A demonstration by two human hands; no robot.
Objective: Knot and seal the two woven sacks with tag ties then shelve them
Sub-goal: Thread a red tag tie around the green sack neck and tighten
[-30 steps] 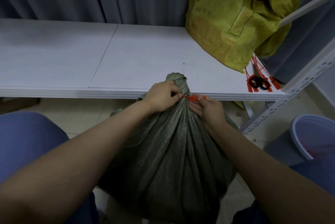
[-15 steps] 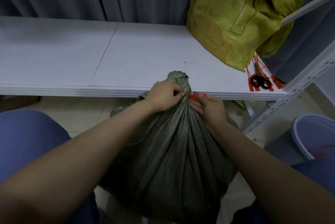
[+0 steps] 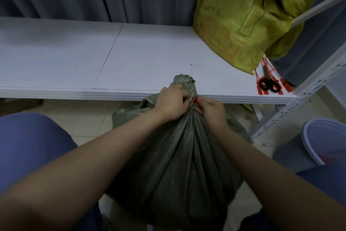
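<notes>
The green sack [image 3: 176, 165] stands on the floor between the person's knees, just near of the white shelf [image 3: 149, 58], its neck gathered into a tuft at the shelf's front edge. The left hand [image 3: 171, 102] is clenched around that neck, and the fingers of the right hand [image 3: 210, 108] pinch the orange tag tie [image 3: 195, 100], which only peeks out between the 2 hands.

The risk, as I see it, is the tie slipping off the bunched weave before it locks: if the left hand eases, the neck could spread and the loop would close slack or ride up over the tuft. The tie's end is hidden, so whether it is threaded I cannot tell.

The green sack bulges full, contents unseen. The yellow sack [image 3: 249, 15] sits far right on the shelf; whether it is tied I cannot tell. Spare orange ties [image 3: 265, 73] and black-handled scissors [image 3: 270, 84] lie beside it. A blue bucket [image 3: 325, 141] stands near right, something reddish inside.
</notes>
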